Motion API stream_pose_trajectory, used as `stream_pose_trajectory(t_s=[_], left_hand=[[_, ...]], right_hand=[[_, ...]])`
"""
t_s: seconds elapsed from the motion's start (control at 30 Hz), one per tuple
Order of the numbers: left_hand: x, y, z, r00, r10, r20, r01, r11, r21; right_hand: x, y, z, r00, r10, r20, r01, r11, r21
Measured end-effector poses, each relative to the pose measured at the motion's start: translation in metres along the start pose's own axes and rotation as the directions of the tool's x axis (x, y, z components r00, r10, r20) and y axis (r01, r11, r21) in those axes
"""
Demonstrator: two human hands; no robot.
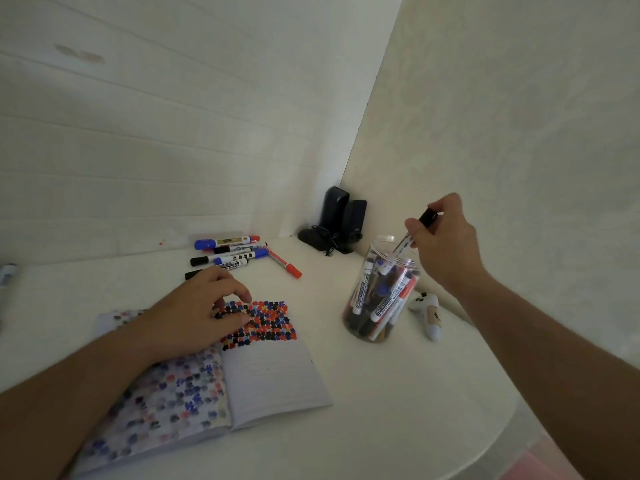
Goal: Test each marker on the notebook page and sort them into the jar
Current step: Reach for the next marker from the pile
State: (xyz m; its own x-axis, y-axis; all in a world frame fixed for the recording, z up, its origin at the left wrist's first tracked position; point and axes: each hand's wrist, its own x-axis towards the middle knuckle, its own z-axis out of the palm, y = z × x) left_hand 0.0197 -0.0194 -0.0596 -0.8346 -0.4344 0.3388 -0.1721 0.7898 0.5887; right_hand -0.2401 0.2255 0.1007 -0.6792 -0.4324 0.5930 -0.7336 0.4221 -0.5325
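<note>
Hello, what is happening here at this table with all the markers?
A person is sorting markers. The right hand holds a black-capped marker over the open jar, its lower end at the jar's mouth. The left hand rests on the notebook, whose page carries colour marks. More loose markers lie behind it.

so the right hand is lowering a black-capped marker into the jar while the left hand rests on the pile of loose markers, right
Not quite. The left hand rests on the open notebook, fingers on the coloured test marks, not on the loose markers, which lie beyond it near the wall. The rest holds: the right hand pinches a black-capped marker angled into the jar. The head view shows this.
</note>
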Motion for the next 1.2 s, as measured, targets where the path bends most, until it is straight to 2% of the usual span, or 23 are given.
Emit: stream_pose_trajectory(t_s=[0.2, 0.3, 0.43, 0.53, 0.6, 0.73, 0.83, 0.9, 0.97, 1.03, 1.1, 1.13, 1.2], left_hand=[[0.0, 0.0, 0.0, 1.0, 0.002, 0.017, -0.002, 1.0, -0.005], [0.0, 0.001, 0.0, 1.0, 0.01, 0.017, -0.01, 1.0, 0.0], [-0.001, 0.001, 0.0, 1.0, 0.017, 0.017, -0.017, 1.0, -0.003], [0.0, 0.003, 0.0, 1.0, 0.019, 0.022, -0.019, 1.0, 0.01], [0.0, 0.005, 0.0, 1.0, 0.026, 0.017, -0.026, 0.999, 0.022], [-0.001, 0.007, 0.0, 0.999, 0.031, 0.02, -0.032, 0.999, 0.037], [-0.002, 0.006, -0.001, 0.999, 0.03, 0.025, -0.03, 0.999, 0.038], [-0.002, 0.007, -0.001, 0.999, 0.025, 0.027, -0.026, 0.999, 0.04], [-0.001, 0.007, -0.001, 0.999, 0.023, 0.03, -0.024, 0.999, 0.04], [-0.001, 0.005, -0.001, 0.999, 0.025, 0.025, -0.025, 0.999, 0.025], [0.0, 0.004, 0.0, 0.999, 0.027, 0.027, -0.027, 1.0, 0.008], [0.0, 0.003, 0.0, 0.999, 0.027, 0.024, -0.027, 1.0, 0.002], [-0.002, 0.004, -0.001, 0.999, 0.022, 0.024, -0.022, 1.0, 0.0]], right_hand=[[-0.013, 0.01, 0.012, 0.98, -0.097, 0.172, 0.127, 0.976, -0.175], [-0.019, 0.021, 0.019, 0.958, -0.131, 0.254, 0.212, 0.922, -0.324], [-0.021, 0.031, 0.028, 0.961, -0.135, 0.242, 0.224, 0.893, -0.391], [-0.015, 0.026, 0.027, 0.975, -0.076, 0.21, 0.154, 0.909, -0.388], [-0.007, 0.019, 0.025, 0.967, 0.009, 0.256, 0.091, 0.922, -0.376], [0.014, 0.001, 0.024, 0.884, 0.194, 0.425, -0.015, 0.921, -0.39], [0.018, -0.016, 0.023, 0.816, 0.255, 0.519, -0.041, 0.921, -0.388], [0.016, -0.025, 0.021, 0.83, 0.201, 0.521, -0.001, 0.934, -0.358], [0.005, -0.032, 0.017, 0.869, 0.062, 0.491, 0.135, 0.925, -0.356], [-0.016, -0.038, 0.009, 0.896, -0.169, 0.411, 0.347, 0.845, -0.407], [-0.036, -0.037, 0.003, 0.865, -0.413, 0.285, 0.499, 0.766, -0.405], [-0.041, -0.032, 0.004, 0.853, -0.459, 0.25, 0.522, 0.759, -0.389], [-0.042, -0.021, 0.01, 0.866, -0.43, 0.254, 0.498, 0.782, -0.375]])
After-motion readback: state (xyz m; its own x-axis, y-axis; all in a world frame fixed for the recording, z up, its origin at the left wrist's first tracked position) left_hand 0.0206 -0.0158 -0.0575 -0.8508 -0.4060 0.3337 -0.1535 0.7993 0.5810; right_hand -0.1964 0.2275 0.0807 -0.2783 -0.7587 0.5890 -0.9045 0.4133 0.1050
